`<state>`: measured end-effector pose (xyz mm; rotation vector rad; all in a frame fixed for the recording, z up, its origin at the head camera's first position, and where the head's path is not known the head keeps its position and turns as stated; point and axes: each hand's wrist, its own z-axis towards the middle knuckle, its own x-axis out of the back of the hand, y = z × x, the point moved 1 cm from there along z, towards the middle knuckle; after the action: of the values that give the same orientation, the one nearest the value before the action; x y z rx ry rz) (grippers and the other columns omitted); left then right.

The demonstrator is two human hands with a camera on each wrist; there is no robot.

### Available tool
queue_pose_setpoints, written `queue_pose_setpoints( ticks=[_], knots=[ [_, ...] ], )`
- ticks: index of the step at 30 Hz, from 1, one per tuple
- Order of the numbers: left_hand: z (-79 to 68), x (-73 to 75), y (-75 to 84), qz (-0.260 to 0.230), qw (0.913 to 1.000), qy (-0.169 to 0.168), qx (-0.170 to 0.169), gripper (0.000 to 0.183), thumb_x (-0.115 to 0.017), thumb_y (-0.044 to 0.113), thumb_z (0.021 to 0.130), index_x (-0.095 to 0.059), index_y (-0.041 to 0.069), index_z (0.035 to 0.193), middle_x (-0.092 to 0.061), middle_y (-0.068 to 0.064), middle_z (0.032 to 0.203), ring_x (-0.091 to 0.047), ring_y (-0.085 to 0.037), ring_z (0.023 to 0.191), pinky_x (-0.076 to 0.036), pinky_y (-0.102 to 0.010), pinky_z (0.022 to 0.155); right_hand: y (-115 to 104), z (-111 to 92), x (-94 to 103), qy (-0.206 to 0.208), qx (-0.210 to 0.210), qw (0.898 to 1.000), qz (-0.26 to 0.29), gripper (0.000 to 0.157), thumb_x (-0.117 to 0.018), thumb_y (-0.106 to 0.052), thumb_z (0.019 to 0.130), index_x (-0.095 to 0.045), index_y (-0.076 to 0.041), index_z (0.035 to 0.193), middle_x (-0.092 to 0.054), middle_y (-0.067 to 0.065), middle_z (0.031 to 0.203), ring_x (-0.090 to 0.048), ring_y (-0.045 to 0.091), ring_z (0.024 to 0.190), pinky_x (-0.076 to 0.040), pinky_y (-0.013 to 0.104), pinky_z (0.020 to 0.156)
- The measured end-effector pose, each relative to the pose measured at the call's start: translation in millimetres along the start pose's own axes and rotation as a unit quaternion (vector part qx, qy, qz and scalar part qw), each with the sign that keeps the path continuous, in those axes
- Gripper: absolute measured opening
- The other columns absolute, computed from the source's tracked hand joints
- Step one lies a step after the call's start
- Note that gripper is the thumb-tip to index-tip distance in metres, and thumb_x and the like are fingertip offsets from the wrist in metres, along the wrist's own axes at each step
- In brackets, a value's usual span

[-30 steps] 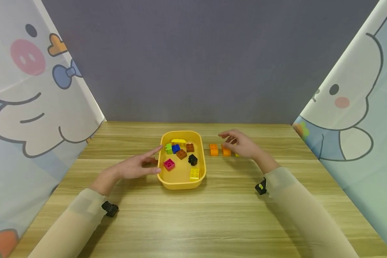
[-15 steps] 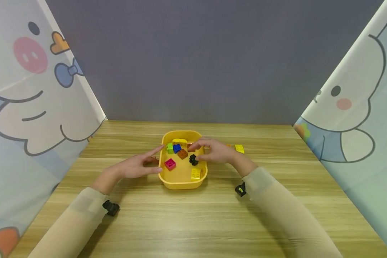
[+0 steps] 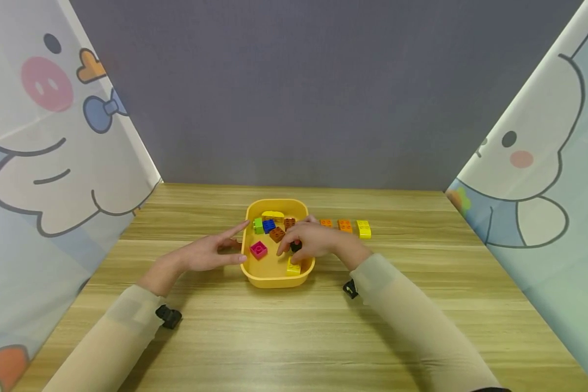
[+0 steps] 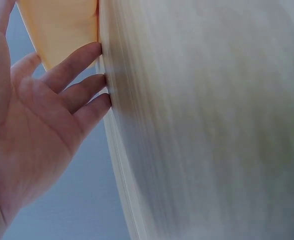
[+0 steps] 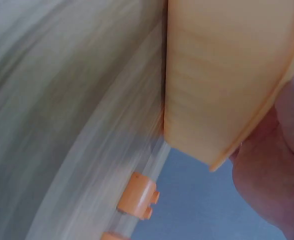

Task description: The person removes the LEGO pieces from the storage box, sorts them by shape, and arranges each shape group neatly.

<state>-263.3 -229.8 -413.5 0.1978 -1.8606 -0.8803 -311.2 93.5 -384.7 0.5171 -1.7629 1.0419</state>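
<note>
A yellow tray (image 3: 277,282) on the table holds several toy building blocks. My left hand (image 3: 204,253) touches the tray's left side with fingers and thumb extended; its palm (image 4: 37,125) shows in the left wrist view. My right hand (image 3: 314,238) reaches over the right rim into the tray, fingers bent downward. Beneath it is a black block (image 3: 296,246), partly hidden. The thumb tip is by a yellow block (image 3: 293,267) near the tray's front. A pink block (image 3: 258,250), brown block (image 3: 276,234), blue block (image 3: 269,226) and green block (image 3: 258,226) lie left of the fingers.
Right of the tray, an orange block (image 3: 344,225) and a yellow block (image 3: 364,229) stand in a row with another orange block (image 3: 326,223). A grey panel (image 3: 294,98) rises behind the table, with cartoon-printed sheets at both sides.
My right hand has moved left from the row of blocks into the tray, then toward its front. The yellow block there has shifted slightly. My left hand stays at the rim.
</note>
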Motion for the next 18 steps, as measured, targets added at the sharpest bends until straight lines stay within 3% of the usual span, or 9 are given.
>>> queue_pose_setpoints(
  ticks=[8,13,18],
  knots=[
    [-0.1,-0.6,0.6,0.005,1.0,0.004,0.002,0.097,-0.068,0.066,0.102,-0.011,0.042,0.177,-0.054,-0.022,0.165,-0.048,-0.05,0.155,-0.032,-0.078,0.125,-1,7,-5.1,0.012,-0.009,1.0,-0.022,0.006,-0.08,-0.036,0.103,-0.085,-0.038,0.102,-0.076,-0.024,0.11,-0.064,0.007,0.109,-0.022,0.045,0.099],
    [-0.3,-0.4,1.2,0.006,1.0,0.004,0.003,0.096,-0.067,0.066,0.103,-0.011,0.042,0.177,-0.054,-0.022,0.166,-0.048,-0.051,0.155,-0.032,-0.079,0.125,-2,5,-10.0,0.027,-0.017,0.999,-0.029,0.007,-0.076,-0.041,0.105,-0.083,-0.04,0.104,-0.076,-0.025,0.109,-0.064,0.009,0.109,-0.023,0.045,0.101],
    [0.3,-0.8,0.2,0.008,1.0,0.003,0.0,0.097,-0.067,0.068,0.102,-0.011,0.042,0.177,-0.054,-0.023,0.165,-0.048,-0.052,0.155,-0.032,-0.079,0.124,-1,3,-13.5,0.033,-0.012,0.999,-0.038,0.011,-0.075,-0.045,0.105,-0.082,-0.04,0.11,-0.078,-0.023,0.121,-0.063,0.013,0.117,-0.025,0.048,0.107]
  ],
)
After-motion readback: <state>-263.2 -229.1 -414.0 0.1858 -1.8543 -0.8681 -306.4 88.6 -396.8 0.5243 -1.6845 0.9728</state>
